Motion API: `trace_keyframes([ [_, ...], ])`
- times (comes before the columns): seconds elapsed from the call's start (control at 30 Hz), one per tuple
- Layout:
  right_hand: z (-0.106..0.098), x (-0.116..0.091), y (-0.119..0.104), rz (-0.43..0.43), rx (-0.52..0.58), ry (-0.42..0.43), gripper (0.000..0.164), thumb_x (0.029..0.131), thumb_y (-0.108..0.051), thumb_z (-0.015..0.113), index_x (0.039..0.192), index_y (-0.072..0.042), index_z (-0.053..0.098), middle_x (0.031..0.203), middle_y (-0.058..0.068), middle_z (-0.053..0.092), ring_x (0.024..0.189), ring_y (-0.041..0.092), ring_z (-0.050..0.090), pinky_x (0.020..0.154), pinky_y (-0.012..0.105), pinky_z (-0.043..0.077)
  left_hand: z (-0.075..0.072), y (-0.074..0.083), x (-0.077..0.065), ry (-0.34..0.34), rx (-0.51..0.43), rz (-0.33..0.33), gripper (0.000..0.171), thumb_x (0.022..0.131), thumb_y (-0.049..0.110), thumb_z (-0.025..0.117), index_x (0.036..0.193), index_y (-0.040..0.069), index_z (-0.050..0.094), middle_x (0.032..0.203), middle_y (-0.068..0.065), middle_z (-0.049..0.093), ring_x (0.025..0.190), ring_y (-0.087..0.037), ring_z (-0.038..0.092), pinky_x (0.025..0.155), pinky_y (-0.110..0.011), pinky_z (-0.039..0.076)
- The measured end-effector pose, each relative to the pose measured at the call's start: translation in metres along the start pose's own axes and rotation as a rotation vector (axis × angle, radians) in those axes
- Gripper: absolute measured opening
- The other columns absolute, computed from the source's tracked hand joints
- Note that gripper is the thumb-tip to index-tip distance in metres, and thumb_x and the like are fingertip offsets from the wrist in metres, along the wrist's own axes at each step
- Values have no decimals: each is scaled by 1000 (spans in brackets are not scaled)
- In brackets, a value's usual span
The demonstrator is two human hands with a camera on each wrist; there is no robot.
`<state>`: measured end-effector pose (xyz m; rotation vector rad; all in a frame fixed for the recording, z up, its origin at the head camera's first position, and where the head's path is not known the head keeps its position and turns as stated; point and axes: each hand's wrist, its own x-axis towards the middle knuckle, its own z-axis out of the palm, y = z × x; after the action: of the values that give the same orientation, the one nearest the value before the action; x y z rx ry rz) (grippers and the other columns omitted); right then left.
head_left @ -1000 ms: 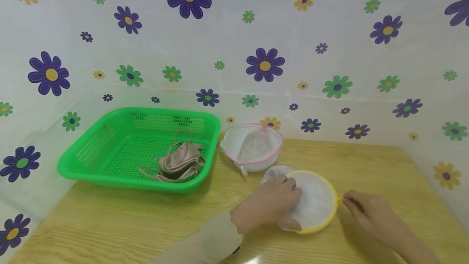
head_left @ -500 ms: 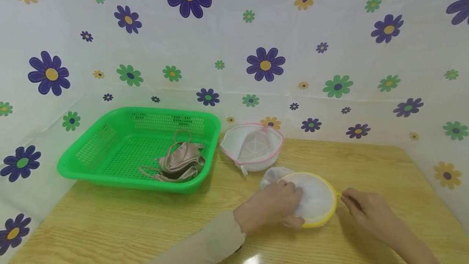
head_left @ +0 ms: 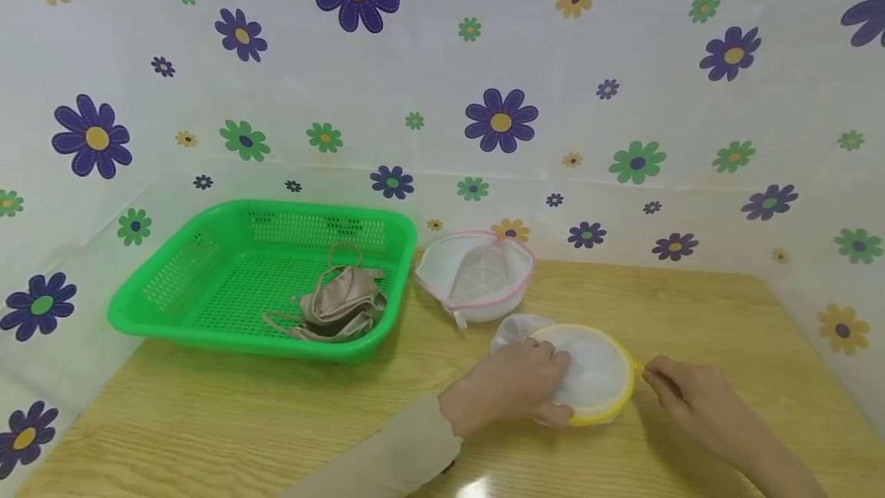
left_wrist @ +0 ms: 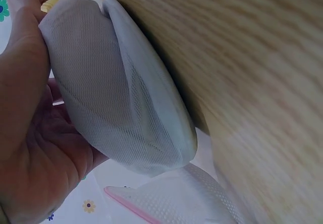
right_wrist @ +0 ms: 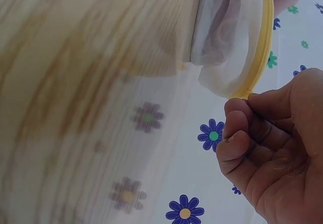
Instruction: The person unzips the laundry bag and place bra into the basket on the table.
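A white mesh laundry bag (head_left: 596, 372) with a yellow zip around its rim sits on the wooden table, right of centre. My left hand (head_left: 510, 389) grips its left side from above, thumb at the near rim and fingers over the mesh. In the left wrist view, the mesh side of the bag (left_wrist: 96, 77) stands beside the palm. My right hand (head_left: 705, 406) pinches the small yellow zip pull (head_left: 639, 367) between thumb and forefinger at the bag's right end. Greyish fabric shows through the mesh in the right wrist view, its kind unclear.
At the left stands a green plastic basket (head_left: 228, 340) holding a beige strappy garment (head_left: 344, 302). A second white mesh bag with a pink zip (head_left: 477, 283) lies open-mouthed behind the yellow one. A flower-printed sheet (head_left: 442, 83) encloses the table's back and sides.
The yellow-zipped bag's rim has tipped slightly and its near edge has risen a little, with my left hand shifting marginally along. My right hand keeps its pinch on the zip pull.
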<state>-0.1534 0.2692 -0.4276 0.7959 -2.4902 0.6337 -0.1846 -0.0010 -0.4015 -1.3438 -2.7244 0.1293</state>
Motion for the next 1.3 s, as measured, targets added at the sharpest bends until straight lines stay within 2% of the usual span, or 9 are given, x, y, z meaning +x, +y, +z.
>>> trace_keyframes([
  [0.33,0,-1,-2,51,5,-18,18,84,9,71,86,-9,71,64,-21,39,56,-11,27,46,16,31,-1,-2,0,-9,6,6,43,95,58,57,97,14,58,83,5,56,71,-6,47,68,-19,45],
  [0.57,1,-2,-2,10,17,18,23,80,11,73,84,-11,70,65,-22,40,57,-12,28,47,9,28,-1,-2,0,-13,-30,-7,43,95,57,58,97,14,58,84,5,56,71,-7,47,65,-19,43],
  [0.67,1,-3,-2,-10,27,26,24,78,13,73,84,-10,71,65,-21,42,58,-12,28,48,9,28,-1,-2,0,-12,-12,1,43,95,57,57,96,14,58,83,5,56,70,-6,46,64,-18,42],
  [0.83,0,-5,-3,-1,41,3,24,80,13,71,84,-10,70,64,-22,40,57,-13,27,47,9,28,-1,-3,1,-11,17,21,45,96,58,55,95,14,58,82,4,57,70,-6,46,62,-18,41],
  [1.0,-2,-6,-3,19,29,-16,22,82,12,71,86,-10,70,64,-22,39,57,-12,26,46,11,28,-1,-2,1,-11,-18,1,43,95,57,57,95,14,58,83,4,57,69,-6,46,62,-18,41],
  [1.3,-1,-6,-3,-6,26,-5,22,82,12,71,87,-10,70,66,-23,40,57,-13,27,47,9,28,1,-2,-1,6,-27,-12,42,95,56,57,96,14,59,84,4,58,70,-7,47,65,-19,43],
])
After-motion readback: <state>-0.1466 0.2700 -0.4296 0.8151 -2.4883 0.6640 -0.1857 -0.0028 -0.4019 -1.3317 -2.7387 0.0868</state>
